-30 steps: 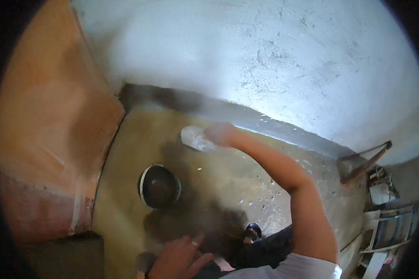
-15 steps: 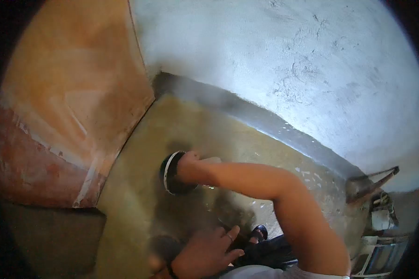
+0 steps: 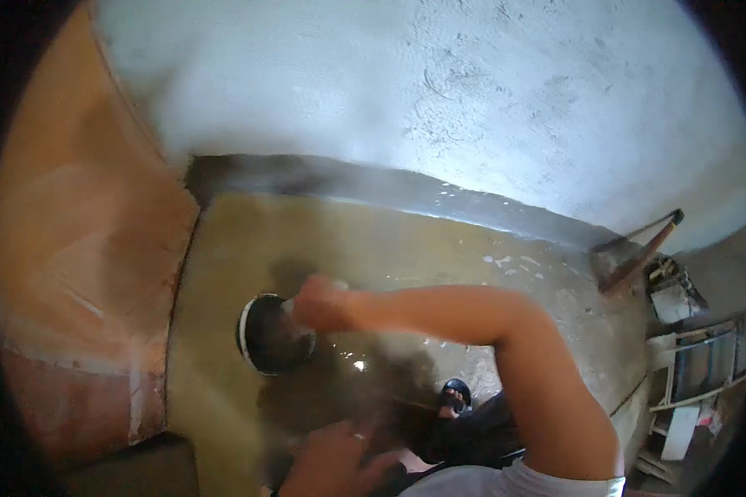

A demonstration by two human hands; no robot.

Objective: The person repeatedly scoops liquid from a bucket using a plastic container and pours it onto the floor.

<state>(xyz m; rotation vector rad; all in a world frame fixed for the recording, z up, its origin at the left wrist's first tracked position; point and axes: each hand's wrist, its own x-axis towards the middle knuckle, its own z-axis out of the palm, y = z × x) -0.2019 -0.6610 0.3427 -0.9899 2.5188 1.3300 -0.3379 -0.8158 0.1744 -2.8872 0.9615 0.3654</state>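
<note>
A dark round bucket [image 3: 265, 335] with a pale rim stands on the wet yellowish floor [image 3: 232, 248]. Over its right edge is my right hand [image 3: 323, 305], its fingers closed round a pale cloth-like item [image 3: 288, 306] that shows only in part. My left hand [image 3: 331, 460] hangs low at the bottom, below the bucket and near my knee, blurred, with its fingers apart and nothing visible in it.
A white wall [image 3: 348, 91] with a dark lower band runs behind the floor. An orange-brown surface [image 3: 91, 248] rises at the left. At the right are a wooden-handled tool [image 3: 642, 257] and a rack [image 3: 704, 364]. My sandalled foot [image 3: 454, 399] is below centre.
My right hand moved from the floor near the wall down and left to the bucket, going into it half a second ago and now at its right edge. The view has also shifted.
</note>
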